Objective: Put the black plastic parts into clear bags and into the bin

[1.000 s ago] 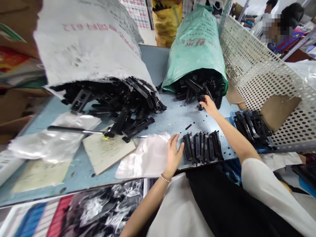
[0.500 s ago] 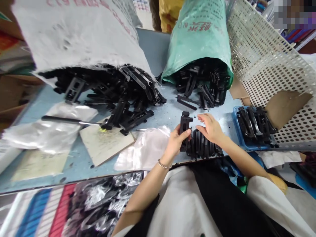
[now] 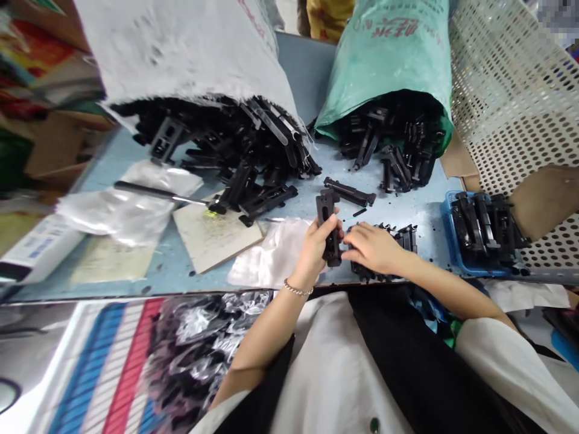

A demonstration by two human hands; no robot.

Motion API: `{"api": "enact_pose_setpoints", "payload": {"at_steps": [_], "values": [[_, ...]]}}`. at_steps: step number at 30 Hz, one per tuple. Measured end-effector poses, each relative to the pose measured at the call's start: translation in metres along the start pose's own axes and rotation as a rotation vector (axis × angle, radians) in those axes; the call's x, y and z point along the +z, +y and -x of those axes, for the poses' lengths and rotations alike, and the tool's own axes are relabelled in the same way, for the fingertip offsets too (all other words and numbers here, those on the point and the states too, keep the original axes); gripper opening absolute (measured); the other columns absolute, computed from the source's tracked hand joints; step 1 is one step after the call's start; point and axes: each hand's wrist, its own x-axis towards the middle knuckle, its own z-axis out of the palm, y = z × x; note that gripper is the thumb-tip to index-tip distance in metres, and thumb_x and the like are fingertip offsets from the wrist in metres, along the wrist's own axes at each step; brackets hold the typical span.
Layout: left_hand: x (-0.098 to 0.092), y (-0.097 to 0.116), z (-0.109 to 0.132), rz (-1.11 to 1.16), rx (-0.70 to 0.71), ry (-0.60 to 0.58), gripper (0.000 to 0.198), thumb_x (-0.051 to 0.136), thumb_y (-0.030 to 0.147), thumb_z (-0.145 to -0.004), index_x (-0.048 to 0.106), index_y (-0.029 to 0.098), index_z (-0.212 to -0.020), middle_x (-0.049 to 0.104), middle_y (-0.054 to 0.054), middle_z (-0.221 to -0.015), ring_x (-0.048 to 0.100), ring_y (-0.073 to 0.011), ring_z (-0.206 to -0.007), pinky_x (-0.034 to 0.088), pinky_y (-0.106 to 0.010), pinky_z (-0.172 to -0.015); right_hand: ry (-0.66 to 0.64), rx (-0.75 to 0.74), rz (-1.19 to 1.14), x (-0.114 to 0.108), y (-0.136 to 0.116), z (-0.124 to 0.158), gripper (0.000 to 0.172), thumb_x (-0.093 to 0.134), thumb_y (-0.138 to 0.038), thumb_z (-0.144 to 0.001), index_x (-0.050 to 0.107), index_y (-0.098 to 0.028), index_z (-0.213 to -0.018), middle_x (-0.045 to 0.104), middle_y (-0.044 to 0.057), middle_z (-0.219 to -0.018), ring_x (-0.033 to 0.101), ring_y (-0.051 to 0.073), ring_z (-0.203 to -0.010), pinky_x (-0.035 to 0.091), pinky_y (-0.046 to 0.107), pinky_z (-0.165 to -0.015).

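Note:
My left hand is wrapped round a black plastic part, which stands upright with its slotted face showing. Close on its right is my right hand, fingers bent toward the part's lower end; what they pinch, if anything, is too small to make out. Under and behind that hand lies a row of black parts along the table's front edge. One loose black part rests on the table beyond my hands, with a small black strip near it.
A white sack and a green sack spill black parts at the back. A screwdriver lies across plastic bags and a board on the left. At right, a blue basket of parts stands by a perforated crate.
My right hand has moved down and left, closer to the held part, and its fingers have drawn together. The view has shifted, so the sacks appear further right and higher.

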Motion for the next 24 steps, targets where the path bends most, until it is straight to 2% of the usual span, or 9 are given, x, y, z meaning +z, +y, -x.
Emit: {"api": "enact_pose_setpoints", "payload": {"at_steps": [2,4,7,9,12,15,19,22,24], "values": [[0.0,0.001,0.001,0.022,-0.024,-0.024,0.054,0.083,0.05,-0.071,0.064,0.018,-0.11,0.061,0.003,-0.077,0.058,-0.0094,-0.061,0.046,-0.022,-0.054,-0.007,-0.087,0.146,0.015,-0.007,0.008,0.036,0.047,-0.046,-0.103,0.062,-0.018,-0.087,0.066,0.012,-0.092,0.057,0.025,-0.09,0.048,0.038,-0.079],[-0.002,-0.004,0.002,-0.007,-0.024,-0.016,0.055,0.081,0.051,-0.073,0.062,0.017,-0.111,0.062,0.002,-0.078,0.058,-0.0088,-0.059,0.045,-0.021,-0.052,-0.016,-0.086,0.163,0.026,-0.009,0.016,0.034,0.044,-0.041,-0.105,0.064,-0.017,-0.09,0.067,0.012,-0.094,0.058,0.024,-0.092,0.05,0.038,-0.08],[-0.015,-0.019,0.004,-0.138,0.026,0.071,0.063,0.08,0.051,-0.075,0.051,0.021,-0.123,0.062,0.004,-0.08,0.062,-0.0102,-0.058,0.049,-0.022,-0.052,-0.066,0.027,0.112,0.028,-0.004,0.034,0.031,0.041,-0.037,-0.107,0.066,-0.02,-0.105,0.069,0.009,-0.099,0.062,0.022,-0.095,0.053,0.036,-0.083],[-0.027,-0.032,0.004,-0.212,0.008,0.094,0.071,0.079,0.049,-0.076,0.041,0.026,-0.13,0.062,0.004,-0.088,0.067,-0.0134,-0.063,0.055,-0.026,-0.055,-0.023,0.179,0.196,0.025,0.006,0.054,0.03,0.044,-0.038,-0.106,0.066,-0.023,-0.119,0.068,0.011,-0.113,0.062,0.025,-0.106,0.053,0.043,-0.092],[-0.038,-0.056,0.0,-0.264,-0.091,0.066,0.063,0.077,0.048,-0.079,0.044,0.024,-0.126,0.062,-0.001,-0.099,0.071,-0.0186,-0.08,0.061,-0.032,-0.063,0.083,0.456,0.445,0.023,0.03,0.09,0.046,0.051,-0.046,-0.101,0.057,-0.023,-0.141,0.053,0.018,-0.146,0.044,0.041,-0.139,0.044,0.063,-0.105],[-0.031,-0.083,-0.012,-0.361,-0.033,0.038,0.052,0.071,0.047,-0.085,0.05,0.02,-0.124,0.063,-0.008,-0.11,0.069,-0.0205,-0.092,0.061,-0.035,-0.074,0.058,0.563,0.547,0.019,0.056,0.11,0.048,0.051,-0.045,-0.1,0.058,-0.022,-0.142,0.046,0.016,-0.156,0.025,0.047,-0.15,0.036,0.073,-0.109],[-0.015,-0.107,-0.027,-0.509,0.094,-0.037,0.056,0.062,0.045,-0.092,0.046,0.019,-0.138,0.062,-0.014,-0.129,0.066,-0.0264,-0.115,0.056,-0.045,-0.099,0.173,0.473,0.586,0.0,0.078,0.082,0.036,0.052,-0.043,-0.101,0.07,-0.023,-0.123,0.061,0.013,-0.141,0.03,0.044,-0.147,0.028,0.072,-0.114],[-0.016,-0.116,-0.027,-0.654,0.174,-0.055,0.058,0.059,0.044,-0.093,0.044,0.02,-0.144,0.057,-0.016,-0.143,0.055,-0.0304,-0.136,0.041,-0.052,-0.117,0.239,0.358,0.537,-0.007,0.086,0.029,0.039,0.047,-0.033,-0.103,0.061,-0.02,-0.137,0.057,0.016,-0.144,0.041,0.034,-0.142,0.037,0.055,-0.115],[-0.021,-0.119,-0.024,-0.723,0.216,-0.083,0.056,0.055,0.046,-0.095,0.047,0.022,-0.144,0.053,-0.014,-0.151,0.047,-0.0305,-0.144,0.033,-0.053,-0.123,0.194,0.38,0.525,-0.004,0.092,-0.011,0.044,0.045,-0.029,-0.104,0.051,-0.016,-0.146,0.051,0.019,-0.149,0.045,0.03,-0.139,0.041,0.047,-0.111]]}}
